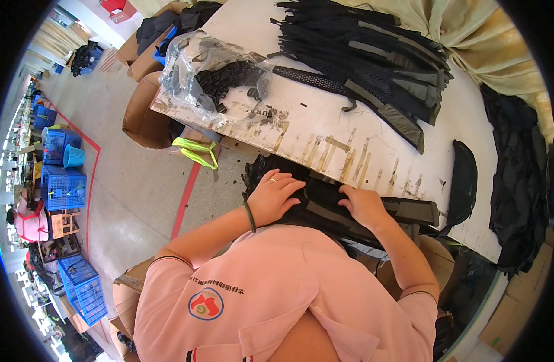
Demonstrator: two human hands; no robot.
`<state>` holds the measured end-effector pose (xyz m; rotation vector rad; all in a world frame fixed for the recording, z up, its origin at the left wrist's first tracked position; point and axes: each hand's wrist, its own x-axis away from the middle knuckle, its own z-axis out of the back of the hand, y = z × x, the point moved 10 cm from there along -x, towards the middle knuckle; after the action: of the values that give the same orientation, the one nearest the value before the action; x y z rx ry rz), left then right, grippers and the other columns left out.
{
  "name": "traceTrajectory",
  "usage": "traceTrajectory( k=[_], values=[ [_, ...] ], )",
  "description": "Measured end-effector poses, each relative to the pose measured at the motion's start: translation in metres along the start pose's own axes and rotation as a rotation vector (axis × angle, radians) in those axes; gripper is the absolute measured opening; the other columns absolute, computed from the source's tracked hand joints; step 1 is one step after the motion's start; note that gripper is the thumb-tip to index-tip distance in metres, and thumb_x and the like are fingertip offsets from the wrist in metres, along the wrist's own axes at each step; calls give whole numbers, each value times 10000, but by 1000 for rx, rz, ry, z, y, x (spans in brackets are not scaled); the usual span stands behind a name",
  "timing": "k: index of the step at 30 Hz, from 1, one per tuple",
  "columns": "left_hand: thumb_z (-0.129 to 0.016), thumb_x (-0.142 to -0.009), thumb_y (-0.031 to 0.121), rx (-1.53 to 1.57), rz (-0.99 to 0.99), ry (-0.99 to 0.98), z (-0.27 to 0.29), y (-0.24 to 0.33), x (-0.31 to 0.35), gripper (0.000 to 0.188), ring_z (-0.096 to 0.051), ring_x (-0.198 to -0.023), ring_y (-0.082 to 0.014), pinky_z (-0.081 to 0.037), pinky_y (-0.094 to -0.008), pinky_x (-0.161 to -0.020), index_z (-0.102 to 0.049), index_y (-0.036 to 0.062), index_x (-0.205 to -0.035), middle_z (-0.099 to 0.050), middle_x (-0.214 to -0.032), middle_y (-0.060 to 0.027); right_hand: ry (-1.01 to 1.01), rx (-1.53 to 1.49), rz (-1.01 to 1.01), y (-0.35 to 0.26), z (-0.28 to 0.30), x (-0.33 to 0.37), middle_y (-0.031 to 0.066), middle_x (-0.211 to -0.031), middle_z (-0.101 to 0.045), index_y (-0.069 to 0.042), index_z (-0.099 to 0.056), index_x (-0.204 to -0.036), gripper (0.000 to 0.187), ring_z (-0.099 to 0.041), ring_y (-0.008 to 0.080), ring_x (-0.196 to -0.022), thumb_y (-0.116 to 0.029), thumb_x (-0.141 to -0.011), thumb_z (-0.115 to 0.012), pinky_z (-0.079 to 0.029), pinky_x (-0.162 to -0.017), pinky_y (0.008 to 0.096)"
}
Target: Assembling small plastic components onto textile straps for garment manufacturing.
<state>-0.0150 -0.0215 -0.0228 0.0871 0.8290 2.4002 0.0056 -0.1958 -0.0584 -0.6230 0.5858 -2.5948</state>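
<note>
My left hand (275, 196) is at the near table edge, its fingers bent and spread apart above dark cloth, with no grip on anything visible. Close to it, my right hand (364, 206) has thumb and fingers closed on a black fabric piece (325, 212) with a grey-brown strip. That piece lies across my lap, up against the edge of the white table (313, 130); part of it is hidden beneath my hands. Further right, another dark mesh panel end (413, 211) rests along the same edge.
On the table are a pile of black mesh panels (373, 54), a clear plastic bag (195, 60) of black buckles, and a curved black pouch (463, 181). Cardboard boxes (147, 114) and neon-yellow straps (197, 151) are at the left. Blue crates (83, 289) stand farther off.
</note>
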Motion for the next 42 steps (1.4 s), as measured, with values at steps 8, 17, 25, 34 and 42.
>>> traceTrajectory(
  k=[8, 17, 25, 34, 42],
  values=[
    [-688, -742, 332, -177, -96, -210, -17, -2, -35, 284, -468, -1075, -271, -299, -492, -967, -670, 222, -1004, -524, -1042, -67, 183, 142, 139, -25, 14, 1, 134, -618, -598, -57, -542, -800, 175, -602, 337, -597, -200, -808, -645, -463, -540, 418],
    [-672, -760, 301, -115, -232, -429, 2, 0, -41, 172, -432, -1192, -281, -212, -575, -1046, -673, 147, -835, -531, -1170, -87, -327, -830, -222, -11, -41, 5, 56, -620, -580, -45, -587, -918, 240, -519, 112, -523, -242, -816, -678, -413, -498, 256],
    [-704, -721, 409, -345, 18, -756, 30, -44, -13, 307, -423, -1229, -305, -195, -633, -1034, -650, 146, -870, -537, -1218, -111, 358, -112, 213, 1, 133, -68, 166, -1070, -583, -34, -486, -1225, 521, -571, 252, -1014, -177, -772, -701, -444, -874, 330],
    [-669, -788, 375, -104, -36, -267, 48, -27, -69, 354, -494, -1141, -330, -302, -508, -1018, -578, 109, -1003, -534, -1228, -136, 490, 438, -204, 123, 179, -153, 139, -1466, -258, -176, -266, -1429, 845, -194, 320, -1372, -617, -767, -553, -114, -1087, 573],
    [-683, -785, 247, 219, -13, -177, 23, -51, -95, 318, -540, -1020, -322, -428, -374, -881, -572, 52, -1012, -585, -1035, -136, 494, 384, -24, 115, 145, -83, 135, -1452, -272, -170, -254, -1427, 815, -202, 301, -1369, -536, -780, -588, -125, -1106, 536]
  ],
)
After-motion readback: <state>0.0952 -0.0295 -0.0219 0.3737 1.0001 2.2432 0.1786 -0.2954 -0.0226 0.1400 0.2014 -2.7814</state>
